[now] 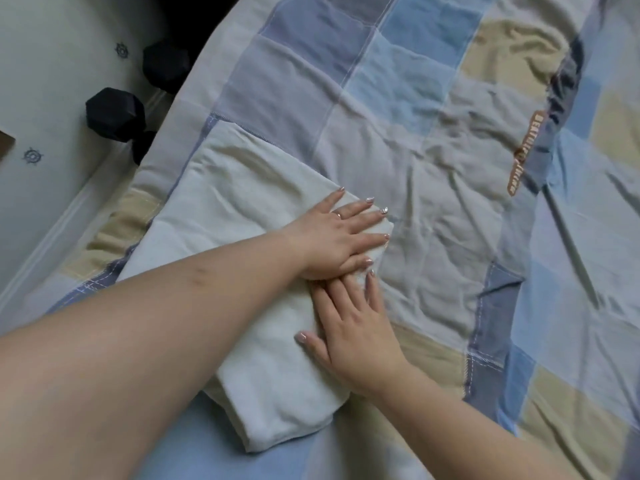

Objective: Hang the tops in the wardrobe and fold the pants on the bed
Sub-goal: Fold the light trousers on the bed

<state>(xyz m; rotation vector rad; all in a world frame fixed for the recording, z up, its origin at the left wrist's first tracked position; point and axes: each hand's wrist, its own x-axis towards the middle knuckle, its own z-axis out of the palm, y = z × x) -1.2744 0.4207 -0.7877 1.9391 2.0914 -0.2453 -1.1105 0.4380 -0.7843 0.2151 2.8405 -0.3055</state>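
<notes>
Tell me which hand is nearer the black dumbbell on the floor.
Left. The left hand presses flat on the folded white garment, on the side toward the dumbbell; the right hand lies farther from it.

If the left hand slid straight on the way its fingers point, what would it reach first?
Probably only the rumpled patchwork bedcover: the left hand lies flat at the folded white garment's edge, fingers pointing right; the dark garment with orange lettering lies further up.

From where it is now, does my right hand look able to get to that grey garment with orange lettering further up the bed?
Probably yes: the right hand lies flat on the folded white pants, holding nothing, and only bare quilt separates it from the grey garment.
</notes>
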